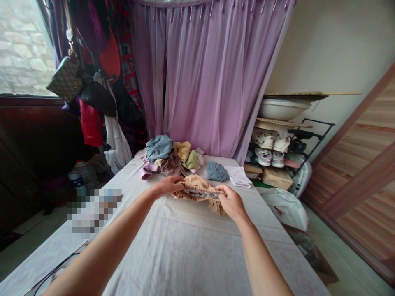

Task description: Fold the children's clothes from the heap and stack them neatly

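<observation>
My left hand [168, 186] and my right hand [231, 202] both grip the gathered elastic edge of a beige cloth garment [197, 193], stretching it between them. The garment's lower part hangs onto the pale bed sheet [185, 255] below. Just beyond my hands lies a heap of mixed clothes [163, 158], including a denim-blue piece, with a small folded blue garment [217, 172] to its right. Some white papers or a white cloth [239, 176] lie further right.
A lilac curtain [200, 82] hangs behind the bed. To the right stands a metal rack with several shoes [271, 148] and a white basin [282, 109]. Cardboard boxes [277, 177] and a white plastic bag [286, 207] sit low beside the bed. Bags hang at the left.
</observation>
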{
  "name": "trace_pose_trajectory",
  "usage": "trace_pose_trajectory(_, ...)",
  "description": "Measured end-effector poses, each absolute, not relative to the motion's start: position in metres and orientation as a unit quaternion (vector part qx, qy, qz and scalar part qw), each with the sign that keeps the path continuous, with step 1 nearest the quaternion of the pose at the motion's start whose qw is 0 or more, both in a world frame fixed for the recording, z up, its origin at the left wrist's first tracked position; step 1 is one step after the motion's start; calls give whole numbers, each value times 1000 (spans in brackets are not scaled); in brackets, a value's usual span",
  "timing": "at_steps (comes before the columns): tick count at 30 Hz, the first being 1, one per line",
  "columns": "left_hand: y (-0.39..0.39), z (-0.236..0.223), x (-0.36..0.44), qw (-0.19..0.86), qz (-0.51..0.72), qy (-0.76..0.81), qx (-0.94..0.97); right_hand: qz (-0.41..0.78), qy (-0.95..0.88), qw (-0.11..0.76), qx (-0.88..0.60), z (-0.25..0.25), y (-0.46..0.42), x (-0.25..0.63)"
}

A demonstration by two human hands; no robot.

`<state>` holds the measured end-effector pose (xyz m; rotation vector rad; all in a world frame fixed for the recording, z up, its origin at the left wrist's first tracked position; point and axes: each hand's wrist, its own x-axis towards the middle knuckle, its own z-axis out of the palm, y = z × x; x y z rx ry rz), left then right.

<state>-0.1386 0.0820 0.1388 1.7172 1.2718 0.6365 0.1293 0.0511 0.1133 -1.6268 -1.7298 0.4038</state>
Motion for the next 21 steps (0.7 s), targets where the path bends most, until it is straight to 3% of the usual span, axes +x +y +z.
trace_pose_trajectory(8, 83, 139, -147, 221, 260, 461, 819, 101, -715, 343, -601, 114, 55, 133)
trace_pose_trajectory(16, 96, 134, -155, 222, 314, 534, 753, 90, -826, 273, -485, 98, 38, 123)
trace_pose_trajectory(21, 90, 151, -143, 147, 330, 519, 775, 45, -795, 324, -511, 63, 33, 105)
